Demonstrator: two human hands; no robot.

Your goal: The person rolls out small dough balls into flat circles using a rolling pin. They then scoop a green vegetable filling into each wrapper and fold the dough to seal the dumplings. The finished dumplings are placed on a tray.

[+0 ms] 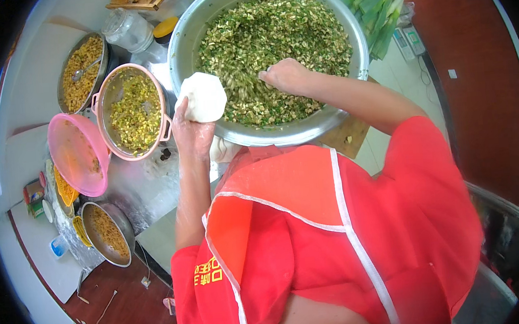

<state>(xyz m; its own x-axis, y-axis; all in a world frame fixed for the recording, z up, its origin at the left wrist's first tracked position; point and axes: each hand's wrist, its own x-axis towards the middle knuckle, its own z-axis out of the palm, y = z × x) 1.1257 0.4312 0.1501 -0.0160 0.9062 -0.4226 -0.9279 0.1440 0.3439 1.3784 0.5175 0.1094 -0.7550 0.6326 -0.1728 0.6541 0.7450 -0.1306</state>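
A round, flat white dough wrapper [203, 98] rests on the fingers and palm of my left hand [193, 131], held at the left rim of a large metal basin [183, 41]. Flour dusts that hand and forearm. Chopped green and pale filling [277, 34] covers the basin's inside. My right hand [286, 75] is over the filling with its fingers curled; the filling by the fingertips is blurred. Whether a small tool is in those fingers cannot be made out. Pale dough [223, 150] shows partly below the basin, beside my left wrist.
To the left stand a pink-rimmed colander of yellow-green filling [98, 103], a pink plastic bowl [66, 148] and metal bowls of brownish filling [106, 51] [126, 225]. A glass jar [128, 31] is behind them. Leeks [378, 13] lie right of the basin.
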